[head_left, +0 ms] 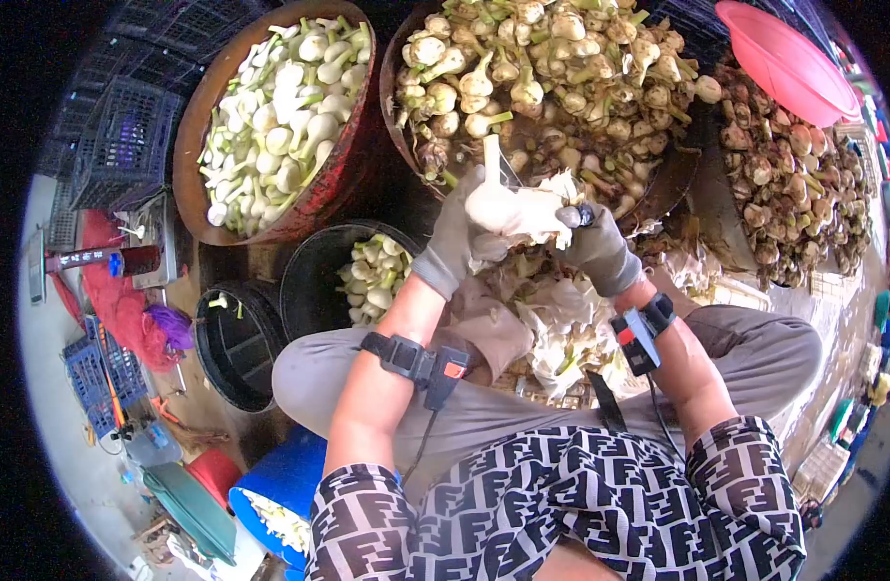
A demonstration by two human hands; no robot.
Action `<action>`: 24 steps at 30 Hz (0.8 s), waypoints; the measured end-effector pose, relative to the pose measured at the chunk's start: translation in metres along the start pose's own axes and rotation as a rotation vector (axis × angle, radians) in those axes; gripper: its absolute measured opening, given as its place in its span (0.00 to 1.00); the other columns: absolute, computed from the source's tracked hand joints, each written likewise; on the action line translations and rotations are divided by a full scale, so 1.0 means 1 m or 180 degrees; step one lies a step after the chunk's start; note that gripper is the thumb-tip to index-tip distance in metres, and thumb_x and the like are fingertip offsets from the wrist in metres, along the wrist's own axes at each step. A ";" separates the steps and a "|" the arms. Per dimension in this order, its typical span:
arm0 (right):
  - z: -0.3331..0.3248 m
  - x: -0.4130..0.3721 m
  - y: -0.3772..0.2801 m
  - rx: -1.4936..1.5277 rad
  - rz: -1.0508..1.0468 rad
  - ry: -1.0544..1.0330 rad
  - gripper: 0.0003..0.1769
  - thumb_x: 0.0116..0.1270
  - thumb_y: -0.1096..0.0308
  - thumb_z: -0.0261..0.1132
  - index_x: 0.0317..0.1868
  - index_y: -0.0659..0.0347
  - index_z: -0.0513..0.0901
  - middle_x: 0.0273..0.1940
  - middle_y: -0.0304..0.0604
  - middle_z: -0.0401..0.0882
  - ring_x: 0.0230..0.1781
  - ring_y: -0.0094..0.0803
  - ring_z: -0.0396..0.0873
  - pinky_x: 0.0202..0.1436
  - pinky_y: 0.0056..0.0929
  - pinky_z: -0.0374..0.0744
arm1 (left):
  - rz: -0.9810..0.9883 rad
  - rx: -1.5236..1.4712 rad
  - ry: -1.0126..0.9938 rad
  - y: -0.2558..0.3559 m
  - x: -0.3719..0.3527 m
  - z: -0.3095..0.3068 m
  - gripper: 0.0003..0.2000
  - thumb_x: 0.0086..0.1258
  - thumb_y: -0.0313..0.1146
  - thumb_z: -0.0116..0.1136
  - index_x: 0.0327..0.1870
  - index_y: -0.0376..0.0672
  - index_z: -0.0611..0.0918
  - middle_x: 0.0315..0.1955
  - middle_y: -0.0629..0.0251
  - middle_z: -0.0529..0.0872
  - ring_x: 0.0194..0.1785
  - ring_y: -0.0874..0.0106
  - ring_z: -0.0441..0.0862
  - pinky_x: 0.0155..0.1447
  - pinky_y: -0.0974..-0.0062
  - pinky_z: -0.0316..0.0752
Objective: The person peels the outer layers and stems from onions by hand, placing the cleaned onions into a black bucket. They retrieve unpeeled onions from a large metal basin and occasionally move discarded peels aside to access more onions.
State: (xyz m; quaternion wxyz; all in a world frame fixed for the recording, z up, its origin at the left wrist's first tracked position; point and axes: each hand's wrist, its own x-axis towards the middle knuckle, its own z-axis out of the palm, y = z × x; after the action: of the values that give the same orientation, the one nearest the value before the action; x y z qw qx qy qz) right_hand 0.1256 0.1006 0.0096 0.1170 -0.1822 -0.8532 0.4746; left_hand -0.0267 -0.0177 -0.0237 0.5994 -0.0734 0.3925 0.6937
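Observation:
My gloved left hand [454, 237] is wrapped around a white garlic bulb [495, 207] whose short stem points up. Loose papery garlic skin [551, 215] spreads from the bulb's right side. My gloved right hand [603, 254] pinches this skin, with something dark at its thumb tip. Both hands are held above my lap, where a heap of peeled-off skins [571, 334] lies between my crossed legs. Just beyond the hands stands a wide tub [394, 107] of unpeeled garlic bulbs [571, 87] in murky water.
A red tub [353, 160] of clean white garlic [280, 126] stands at the upper left. Nearer are a black bucket [295, 281] with peeled bulbs and a smaller black bucket [222, 353]. Brown garlic [803, 194] is piled at the right below a pink basin [784, 58].

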 end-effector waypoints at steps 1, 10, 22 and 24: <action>-0.005 0.001 -0.007 -0.0432 0.0065 -0.0196 0.04 0.53 0.74 0.63 0.31 0.61 0.81 0.27 0.42 0.81 0.27 0.29 0.78 0.34 0.25 0.75 | -0.0110 0.0087 -0.0046 0.007 -0.004 0.004 0.28 0.66 0.56 0.46 0.46 0.35 0.75 0.33 0.60 0.82 0.31 0.71 0.81 0.31 0.76 0.78; -0.013 0.004 -0.001 0.0256 0.0405 0.0063 0.10 0.50 0.79 0.63 0.35 0.62 0.83 0.33 0.45 0.83 0.35 0.32 0.80 0.40 0.24 0.76 | 0.1019 0.2487 0.0319 0.013 -0.006 0.012 0.12 0.57 0.30 0.57 0.40 0.35 0.80 0.34 0.67 0.82 0.39 0.78 0.75 0.48 0.82 0.67; -0.075 -0.015 0.014 -0.0128 0.1130 -0.0519 0.12 0.53 0.69 0.59 0.39 0.62 0.79 0.33 0.45 0.81 0.32 0.31 0.78 0.39 0.30 0.76 | 0.1562 0.1104 0.0755 0.022 -0.008 0.001 0.10 0.63 0.33 0.60 0.39 0.35 0.82 0.32 0.65 0.84 0.31 0.78 0.79 0.38 0.81 0.75; -0.073 -0.021 0.002 -0.1114 0.1250 -0.1991 0.20 0.50 0.68 0.59 0.48 0.53 0.79 0.36 0.51 0.81 0.38 0.44 0.80 0.44 0.36 0.76 | 0.1331 0.1422 0.0863 0.016 -0.006 0.006 0.09 0.61 0.31 0.62 0.38 0.36 0.82 0.30 0.67 0.84 0.28 0.80 0.78 0.36 0.82 0.75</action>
State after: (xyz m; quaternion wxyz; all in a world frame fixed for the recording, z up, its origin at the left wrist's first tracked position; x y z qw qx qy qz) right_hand 0.1723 0.1487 0.0449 -0.2738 -0.2056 -0.8645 0.3680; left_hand -0.0374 -0.0176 -0.0089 0.3876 0.0503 0.6176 0.6825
